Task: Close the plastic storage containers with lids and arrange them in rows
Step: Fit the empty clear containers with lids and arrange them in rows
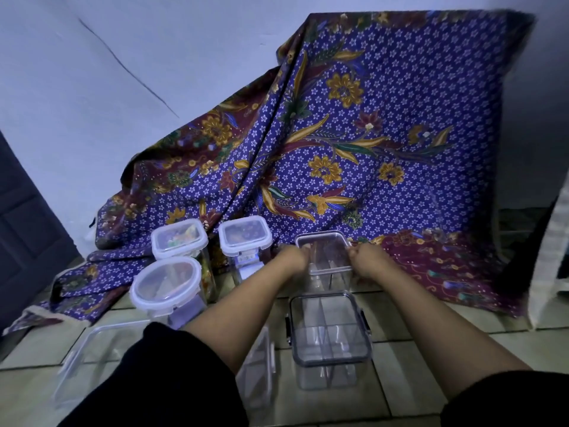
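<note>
A clear rectangular container [326,251] stands on the tiled floor at the back right, a lid resting on top. My left hand [292,257] grips its left edge and my right hand [368,260] grips its right edge. Just in front stands a second clear rectangular container [329,331] with dark side clips and a lid on. To the left stand three lidded containers: a square one [180,238] with colourful contents, a square one [244,234] with dark contents, and an oval-lidded one [167,283].
A purple floral batik cloth [385,134] drapes over something behind the containers and spills onto the floor. Another clear container [101,346] sits at the lower left, partly hidden by my left sleeve. A dark door [24,226] stands at far left.
</note>
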